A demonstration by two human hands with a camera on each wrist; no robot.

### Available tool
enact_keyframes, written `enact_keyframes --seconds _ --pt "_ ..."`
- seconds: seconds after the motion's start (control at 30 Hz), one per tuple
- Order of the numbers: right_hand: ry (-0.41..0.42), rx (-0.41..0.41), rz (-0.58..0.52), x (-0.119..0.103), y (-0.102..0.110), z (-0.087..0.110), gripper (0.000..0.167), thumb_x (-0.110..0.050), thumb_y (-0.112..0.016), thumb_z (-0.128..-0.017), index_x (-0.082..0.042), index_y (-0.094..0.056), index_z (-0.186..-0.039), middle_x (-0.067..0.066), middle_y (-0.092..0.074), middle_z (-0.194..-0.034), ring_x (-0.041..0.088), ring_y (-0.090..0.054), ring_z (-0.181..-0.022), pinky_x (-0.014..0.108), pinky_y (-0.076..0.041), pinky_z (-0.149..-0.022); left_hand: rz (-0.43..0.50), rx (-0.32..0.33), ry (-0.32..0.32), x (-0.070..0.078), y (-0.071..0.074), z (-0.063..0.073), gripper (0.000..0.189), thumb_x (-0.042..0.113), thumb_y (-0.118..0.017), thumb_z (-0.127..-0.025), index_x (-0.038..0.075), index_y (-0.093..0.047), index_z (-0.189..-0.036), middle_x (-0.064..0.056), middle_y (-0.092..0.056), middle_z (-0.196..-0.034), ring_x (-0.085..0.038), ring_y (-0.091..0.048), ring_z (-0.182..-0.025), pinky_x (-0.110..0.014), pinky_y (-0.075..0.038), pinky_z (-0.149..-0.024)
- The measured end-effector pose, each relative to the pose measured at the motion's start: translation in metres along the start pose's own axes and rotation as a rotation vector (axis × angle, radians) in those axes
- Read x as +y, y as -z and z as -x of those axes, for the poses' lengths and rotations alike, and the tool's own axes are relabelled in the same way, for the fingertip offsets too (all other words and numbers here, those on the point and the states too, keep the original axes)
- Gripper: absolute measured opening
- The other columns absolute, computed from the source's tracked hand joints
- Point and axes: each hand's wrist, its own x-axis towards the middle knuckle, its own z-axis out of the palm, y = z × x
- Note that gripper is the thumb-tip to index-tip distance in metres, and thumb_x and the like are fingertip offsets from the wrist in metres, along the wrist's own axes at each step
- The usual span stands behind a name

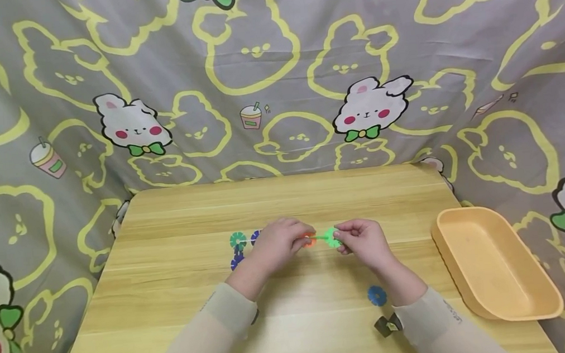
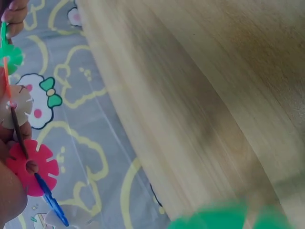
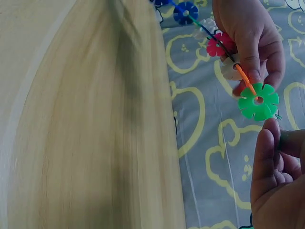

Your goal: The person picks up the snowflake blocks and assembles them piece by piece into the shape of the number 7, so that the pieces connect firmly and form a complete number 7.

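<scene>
Over the middle of the table, my left hand [image 1: 279, 241] pinches one end of a chain of slotted plastic discs, by the orange disc [image 1: 310, 240] and a whitish disc [image 3: 229, 69]. A bright green disc [image 3: 259, 101] sits slotted onto the orange one. Just right of it, my right hand [image 1: 366, 242] pinches another green disc [image 1: 332, 238], which meets the first edge-on. Further along, the chain has a pink disc [image 2: 40, 167], a clear disc and blue discs [image 3: 186, 13]. Its far end bends at a teal disc [image 1: 238, 241]; my left hand hides part of it from the head view.
A loose blue disc [image 1: 377, 296] lies on the wooden table [image 1: 172, 298] near my right wrist. By the right edge stands a yellow-orange plastic tub [image 1: 496, 258]. A grey patterned curtain [image 1: 272, 59] hangs round the table's back and sides.
</scene>
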Motion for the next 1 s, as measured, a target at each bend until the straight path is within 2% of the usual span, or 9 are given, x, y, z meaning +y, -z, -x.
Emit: enact_keyframes --seconds 0.17,0.37,0.57,0.7,0.83,0.93,1.0 --pt "0.002 0.017 -0.013 -0.003 -0.007 0.000 0.016 0.009 -0.072 -0.095 0.018 -0.070 -0.108 0.022 -0.076 -0.091 0.011 -0.069 -0.061 0.026 -0.062 -0.061 0.002 -0.005 -0.017 -0.001 0.003 0.000 0.020 0.026 -0.071 -0.104 0.019 -0.080 -0.120 0.004 -0.077 -0.116 -0.018 -0.070 -0.110 -0.038 -0.055 -0.100" --pt "0.020 0.019 -0.019 -0.007 -0.014 0.000 0.014 0.011 -0.072 -0.095 0.018 -0.070 -0.106 0.024 -0.075 -0.091 0.011 -0.069 -0.060 0.024 -0.061 -0.060 0.033 -0.031 0.031 0.001 0.006 -0.001 0.018 0.025 -0.071 -0.104 0.017 -0.081 -0.116 0.004 -0.078 -0.113 -0.017 -0.071 -0.106 -0.036 -0.056 -0.098" --pt "-0.004 0.021 -0.059 -0.009 -0.017 -0.002 0.013 0.012 -0.070 -0.095 0.019 -0.069 -0.106 0.022 -0.075 -0.090 0.011 -0.068 -0.060 0.024 -0.060 -0.059 0.050 -0.016 0.035 0.005 0.006 -0.001 0.018 0.024 -0.071 -0.103 0.015 -0.081 -0.115 0.002 -0.079 -0.112 -0.017 -0.071 -0.105 -0.035 -0.056 -0.098" --pt "-0.009 -0.003 -0.076 -0.006 -0.016 -0.004 0.015 0.010 -0.070 -0.096 0.020 -0.067 -0.108 0.021 -0.075 -0.090 0.012 -0.069 -0.061 0.025 -0.061 -0.060 0.079 -0.039 0.072 0.007 0.008 -0.001 0.017 0.024 -0.072 -0.103 0.016 -0.081 -0.114 0.003 -0.078 -0.110 -0.016 -0.070 -0.103 -0.035 -0.056 -0.096" --pt "-0.006 -0.065 0.043 0.001 -0.005 0.000 0.025 -0.001 -0.069 -0.101 0.018 -0.066 -0.117 0.022 -0.076 -0.097 0.020 -0.073 -0.066 0.029 -0.063 -0.063 0.097 -0.101 0.111 0.006 0.008 -0.004 0.017 0.026 -0.069 -0.105 0.018 -0.080 -0.116 0.005 -0.077 -0.111 -0.016 -0.069 -0.105 -0.036 -0.055 -0.098" --pt "-0.018 -0.127 0.268 0.011 0.011 0.008 0.035 -0.014 -0.071 -0.103 0.013 -0.066 -0.125 0.017 -0.075 -0.099 0.027 -0.073 -0.071 0.031 -0.062 -0.062 0.094 -0.149 0.127 0.004 0.007 -0.005 0.020 0.027 -0.066 -0.107 0.018 -0.079 -0.119 0.004 -0.076 -0.114 -0.017 -0.069 -0.108 -0.037 -0.054 -0.101" --pt "-0.027 -0.167 0.436 0.022 0.022 0.014 0.039 -0.020 -0.075 -0.101 0.010 -0.068 -0.125 0.011 -0.073 -0.099 0.025 -0.071 -0.075 0.032 -0.061 -0.064 0.080 -0.165 0.135 0.002 0.008 -0.005 0.021 0.027 -0.064 -0.108 0.018 -0.079 -0.120 0.004 -0.075 -0.113 -0.016 -0.069 -0.107 -0.037 -0.054 -0.100"
